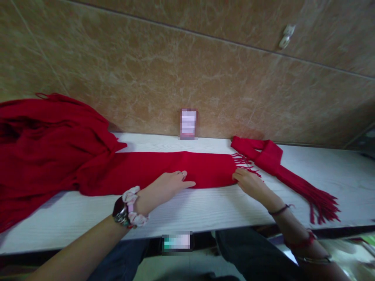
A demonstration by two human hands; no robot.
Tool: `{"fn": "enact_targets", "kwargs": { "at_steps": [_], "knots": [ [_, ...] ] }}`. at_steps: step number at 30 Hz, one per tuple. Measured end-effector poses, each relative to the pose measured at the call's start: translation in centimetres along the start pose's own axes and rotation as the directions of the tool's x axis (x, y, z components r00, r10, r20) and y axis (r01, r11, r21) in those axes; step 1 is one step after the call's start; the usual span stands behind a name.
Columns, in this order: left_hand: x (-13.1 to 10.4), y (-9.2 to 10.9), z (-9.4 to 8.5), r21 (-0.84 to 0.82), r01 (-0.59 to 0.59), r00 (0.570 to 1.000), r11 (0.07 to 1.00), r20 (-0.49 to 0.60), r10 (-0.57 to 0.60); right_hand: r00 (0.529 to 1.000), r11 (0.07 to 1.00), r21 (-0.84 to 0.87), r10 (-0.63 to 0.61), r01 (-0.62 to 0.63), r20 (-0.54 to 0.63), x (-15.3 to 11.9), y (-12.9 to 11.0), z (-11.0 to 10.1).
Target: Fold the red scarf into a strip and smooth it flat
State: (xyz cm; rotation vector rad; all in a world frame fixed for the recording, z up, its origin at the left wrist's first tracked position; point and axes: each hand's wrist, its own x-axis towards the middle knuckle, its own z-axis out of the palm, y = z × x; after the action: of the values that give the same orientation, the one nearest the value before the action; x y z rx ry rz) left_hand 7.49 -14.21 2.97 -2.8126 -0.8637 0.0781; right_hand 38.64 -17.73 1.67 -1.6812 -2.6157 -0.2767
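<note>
A red scarf [152,164] lies stretched flat along the white table, its fringed end toward the right. My left hand [164,189] rests on the scarf's near edge around its middle, thumb and forefinger apart; a ring, a watch and a scrunchie are on that finger and wrist. At the fringed end, my right hand [252,185] has its fingers closed on the near corner of the scarf; the fingertips are partly hidden. Just beyond that hand lies another red scarf [272,158], loosely folded with its fringe spread to the lower right.
A big heap of red fabric [52,144] covers the left side of the white table [181,214]. Against the brown marbled wall [131,78] stands a small blurred-out card or screen [188,123]. Another blurred screen [177,242] shows below the table's front edge, between my legs.
</note>
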Motion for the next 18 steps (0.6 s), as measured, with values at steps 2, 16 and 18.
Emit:
{"fn": "enact_targets", "kwargs": {
  "at_steps": [2, 16, 18],
  "knots": [
    [0.1, 0.1, -0.3, 0.001, 0.008, 1.0, 1.0, 0.0, -0.008, 0.997, 0.998, -0.066, 0.019, -0.023, -0.071, 0.0, 0.1, 0.3],
    [0.0, 0.6, -0.3, -0.025, -0.001, 0.997, 1.0, 0.081, 0.003, 0.999, 0.996, 0.086, 0.037, -0.04, 0.03, -1.1, 0.7, -0.5],
    [0.4, 0.8, -0.8, -0.058, 0.003, 0.998, 0.998, 0.057, 0.001, 0.999, 0.998, 0.062, 0.023, -0.026, 0.048, -1.1, 0.5, -0.8]
  ]
}}
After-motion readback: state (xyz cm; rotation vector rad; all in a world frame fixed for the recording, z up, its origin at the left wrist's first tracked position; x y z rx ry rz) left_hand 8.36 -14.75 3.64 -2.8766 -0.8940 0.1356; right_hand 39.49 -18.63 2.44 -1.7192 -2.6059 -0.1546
